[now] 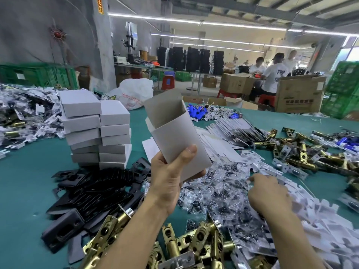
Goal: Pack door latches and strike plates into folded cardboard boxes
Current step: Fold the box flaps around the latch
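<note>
Cardboard box [174, 136] stands gripped in my left hand [169, 181], flap open. My right hand [270, 193] touches clear packets [217, 191]; I cannot tell whether it grasps any.

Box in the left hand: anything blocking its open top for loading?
Nothing visible. The cardboard box in the left hand is raised, top open, flap standing behind the opening. The right hand reaches toward the clear plastic bags, lower and to its right.
</note>
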### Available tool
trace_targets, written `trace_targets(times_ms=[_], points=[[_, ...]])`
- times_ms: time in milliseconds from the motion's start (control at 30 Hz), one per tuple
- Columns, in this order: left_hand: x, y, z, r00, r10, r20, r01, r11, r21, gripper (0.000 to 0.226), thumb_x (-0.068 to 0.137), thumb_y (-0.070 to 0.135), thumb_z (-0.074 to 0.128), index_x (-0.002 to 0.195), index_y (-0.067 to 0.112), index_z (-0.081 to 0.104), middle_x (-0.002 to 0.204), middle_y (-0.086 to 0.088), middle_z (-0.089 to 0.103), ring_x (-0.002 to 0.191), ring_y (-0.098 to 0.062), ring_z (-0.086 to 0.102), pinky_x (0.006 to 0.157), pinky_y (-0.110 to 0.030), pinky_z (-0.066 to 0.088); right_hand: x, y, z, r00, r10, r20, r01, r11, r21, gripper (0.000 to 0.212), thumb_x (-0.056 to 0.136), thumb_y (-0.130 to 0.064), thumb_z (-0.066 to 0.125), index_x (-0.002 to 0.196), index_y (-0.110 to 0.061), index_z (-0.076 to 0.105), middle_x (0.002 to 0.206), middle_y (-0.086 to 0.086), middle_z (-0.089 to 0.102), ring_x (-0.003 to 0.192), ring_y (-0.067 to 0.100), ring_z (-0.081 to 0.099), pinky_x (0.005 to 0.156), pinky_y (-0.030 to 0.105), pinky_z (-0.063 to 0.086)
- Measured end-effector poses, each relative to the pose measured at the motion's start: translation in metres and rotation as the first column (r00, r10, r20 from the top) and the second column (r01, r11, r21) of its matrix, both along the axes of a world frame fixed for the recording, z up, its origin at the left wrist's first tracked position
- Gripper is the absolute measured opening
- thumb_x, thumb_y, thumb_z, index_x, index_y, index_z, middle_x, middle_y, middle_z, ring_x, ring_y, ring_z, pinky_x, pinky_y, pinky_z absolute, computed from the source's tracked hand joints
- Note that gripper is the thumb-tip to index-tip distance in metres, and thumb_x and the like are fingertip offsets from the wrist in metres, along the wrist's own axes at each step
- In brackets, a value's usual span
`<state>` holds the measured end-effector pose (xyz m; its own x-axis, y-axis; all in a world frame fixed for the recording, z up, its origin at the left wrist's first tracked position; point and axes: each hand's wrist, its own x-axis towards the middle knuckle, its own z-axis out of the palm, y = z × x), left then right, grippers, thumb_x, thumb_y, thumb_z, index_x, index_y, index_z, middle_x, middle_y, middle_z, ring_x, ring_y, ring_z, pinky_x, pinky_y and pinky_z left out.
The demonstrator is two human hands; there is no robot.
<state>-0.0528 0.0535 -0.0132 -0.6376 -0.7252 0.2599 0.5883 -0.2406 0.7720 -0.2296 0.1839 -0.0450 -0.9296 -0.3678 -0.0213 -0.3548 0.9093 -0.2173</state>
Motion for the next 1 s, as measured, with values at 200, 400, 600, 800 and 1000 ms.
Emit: trace_targets(times_ms=[200, 400, 600, 800, 1000], points=[[0.001, 0.003, 0.000, 0.999, -0.008, 0.051, 0.011, 0.999, -0.054, 0.032, 0.058, 0.026, 0.091, 0.087, 0.017, 0.080, 0.088, -0.008, 0.075, 0.075, -0.028, 0.073, 0.054, -0.037, 0.058, -0.010, -0.010, -0.003, 0.998, -0.060, 0.000, 0.059, 0.997, 0.053, 0.065, 0.089, 0.000, 0.031, 0.150, -0.021, 0.025, 0.162, 0.021, 0.008, 0.146, 0.051, 0.001, 0.119, 0.061, 0.004], [0.000, 0.003, -0.003, 0.987, -0.030, 0.158, 0.046, 0.994, -0.098, 0.030, 0.062, 0.020, 0.088, 0.090, 0.013, 0.079, 0.093, -0.011, 0.076, 0.079, -0.030, 0.074, 0.054, -0.038, 0.059, -0.022, -0.012, -0.011, 0.997, -0.070, 0.025, 0.068, 0.995, 0.075, 0.054, 0.090, -0.005, 0.033, 0.143, -0.017, 0.035, 0.157, 0.016, 0.029, 0.145, 0.045, 0.018, 0.118, 0.057, 0.019], [0.000, 0.001, -0.003, 0.987, -0.019, 0.162, 0.027, 0.998, -0.052, 0.029, 0.062, 0.020, 0.088, 0.089, 0.013, 0.079, 0.092, -0.012, 0.075, 0.077, -0.032, 0.073, 0.053, -0.038, 0.059, -0.025, -0.011, -0.004, 0.996, -0.067, -0.056, 0.070, 0.996, 0.056, 0.043, 0.090, -0.005, 0.039, 0.128, -0.021, 0.051, 0.138, 0.013, 0.052, 0.133, 0.040, 0.039, 0.107, 0.048, 0.037], [0.001, -0.004, -0.003, 0.990, -0.005, 0.138, 0.002, 1.000, 0.022, 0.027, 0.063, 0.017, 0.086, 0.088, 0.010, 0.078, 0.091, -0.013, 0.075, 0.077, -0.033, 0.073, 0.053, -0.038, 0.059, -0.029, -0.011, -0.002, 0.992, -0.096, -0.077, 0.101, 0.993, 0.067, 0.032, 0.089, -0.006, 0.039, 0.116, -0.017, 0.052, 0.126, 0.014, 0.057, 0.121, 0.036, 0.046, 0.100, 0.044, 0.039], [0.002, -0.006, -0.004, 0.989, 0.003, 0.150, -0.005, 1.000, 0.011, 0.025, 0.062, 0.018, 0.086, 0.086, 0.017, 0.080, 0.089, -0.008, 0.076, 0.077, -0.027, 0.074, 0.053, -0.036, 0.059, -0.030, -0.013, -0.008, 0.992, -0.107, -0.064, 0.114, 0.987, 0.112, 0.028, 0.087, -0.002, 0.037, 0.109, -0.011, 0.052, 0.134, 0.021, 0.052, 0.134, 0.040, 0.037, 0.107, 0.050, 0.037]])
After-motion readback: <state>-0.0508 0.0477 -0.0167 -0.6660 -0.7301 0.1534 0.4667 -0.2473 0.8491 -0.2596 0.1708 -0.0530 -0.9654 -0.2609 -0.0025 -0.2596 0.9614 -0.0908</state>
